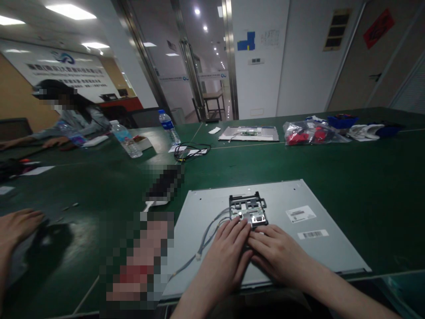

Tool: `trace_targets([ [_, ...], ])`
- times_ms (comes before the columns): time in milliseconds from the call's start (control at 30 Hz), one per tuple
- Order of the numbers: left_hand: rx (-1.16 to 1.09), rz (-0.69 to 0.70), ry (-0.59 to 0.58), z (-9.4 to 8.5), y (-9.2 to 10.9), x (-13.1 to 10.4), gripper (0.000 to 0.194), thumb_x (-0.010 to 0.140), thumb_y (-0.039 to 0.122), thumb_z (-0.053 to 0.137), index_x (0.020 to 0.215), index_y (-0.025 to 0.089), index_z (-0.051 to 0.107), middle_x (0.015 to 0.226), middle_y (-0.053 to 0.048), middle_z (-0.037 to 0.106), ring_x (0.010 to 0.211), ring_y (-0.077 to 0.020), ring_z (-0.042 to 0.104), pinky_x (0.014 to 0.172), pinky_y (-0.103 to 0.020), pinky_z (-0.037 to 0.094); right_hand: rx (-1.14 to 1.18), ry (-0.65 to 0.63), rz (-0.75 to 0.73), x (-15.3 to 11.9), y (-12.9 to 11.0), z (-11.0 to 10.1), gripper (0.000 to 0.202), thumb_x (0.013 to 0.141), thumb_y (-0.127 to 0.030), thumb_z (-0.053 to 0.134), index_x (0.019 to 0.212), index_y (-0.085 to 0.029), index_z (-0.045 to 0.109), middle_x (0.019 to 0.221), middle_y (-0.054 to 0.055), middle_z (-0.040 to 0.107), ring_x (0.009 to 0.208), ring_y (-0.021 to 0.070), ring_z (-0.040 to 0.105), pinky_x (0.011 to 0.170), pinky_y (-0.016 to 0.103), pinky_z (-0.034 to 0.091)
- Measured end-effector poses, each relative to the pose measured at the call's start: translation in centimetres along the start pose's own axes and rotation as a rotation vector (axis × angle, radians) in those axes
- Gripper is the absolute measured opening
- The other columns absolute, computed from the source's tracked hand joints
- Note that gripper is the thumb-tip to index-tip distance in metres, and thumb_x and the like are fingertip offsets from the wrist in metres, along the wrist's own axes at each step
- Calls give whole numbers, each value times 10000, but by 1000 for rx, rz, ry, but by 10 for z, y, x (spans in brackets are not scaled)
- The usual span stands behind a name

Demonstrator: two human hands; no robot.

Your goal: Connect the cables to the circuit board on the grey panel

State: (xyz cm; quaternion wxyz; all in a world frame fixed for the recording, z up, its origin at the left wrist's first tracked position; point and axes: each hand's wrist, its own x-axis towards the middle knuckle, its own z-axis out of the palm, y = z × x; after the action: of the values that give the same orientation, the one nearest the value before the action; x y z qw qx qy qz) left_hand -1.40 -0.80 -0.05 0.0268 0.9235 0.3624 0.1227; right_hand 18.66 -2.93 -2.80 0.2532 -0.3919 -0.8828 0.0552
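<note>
My left hand: left hand (232,239) is laid over the near edge of the bracket, fingers stretched and close together, tips up against the board. Can't tell whether it's gripping anything, since the undersides are hidden.
My right hand: right hand (274,241) sits just beside the left one, fingers lightly bent, tips by the bracket's near right corner. Not a fist, but I can't tell if it's pinching something.
Panel: the big pale grey panel (282,190) lies flat under both my hands, spreading out to either side of them.
Bracket: black bracket (260,199) right past my fingertips, on the panel, with a small board (257,219) at its near side.
Wires: grey cable (207,240) runs from the bracket, curving down past the left of my left hand.
Stickers: two white labels, upper label (300,214) and barcode label (313,234), ahead and to the right of my right hand.
Left of my hands: two blurred-out items, a pinkish one (148,248) and a dark one (166,181) farther off; beyond, another person's hand (21,226).
Way past my hands: black coiled cord (192,151), blue-capped bottle (168,126), a second panel (229,134), and a clear bag (310,133) with red stuff inside, all on the green table (372,186).
</note>
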Motion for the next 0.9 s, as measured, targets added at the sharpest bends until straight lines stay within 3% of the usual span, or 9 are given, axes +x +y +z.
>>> trace_targets([
  [900, 41, 14, -5, 4, -2, -1, 586, 956, 268, 521, 1497, 177, 314, 1541, -81, 388, 1426, -267, 323, 1168, -488, 324, -8, 3, 4, -1, 0, 2, 257, 949, -251, 570, 1196, -182, 572, 1235, 72, 646, 1160, 249, 540, 1001, 414, 429],
])
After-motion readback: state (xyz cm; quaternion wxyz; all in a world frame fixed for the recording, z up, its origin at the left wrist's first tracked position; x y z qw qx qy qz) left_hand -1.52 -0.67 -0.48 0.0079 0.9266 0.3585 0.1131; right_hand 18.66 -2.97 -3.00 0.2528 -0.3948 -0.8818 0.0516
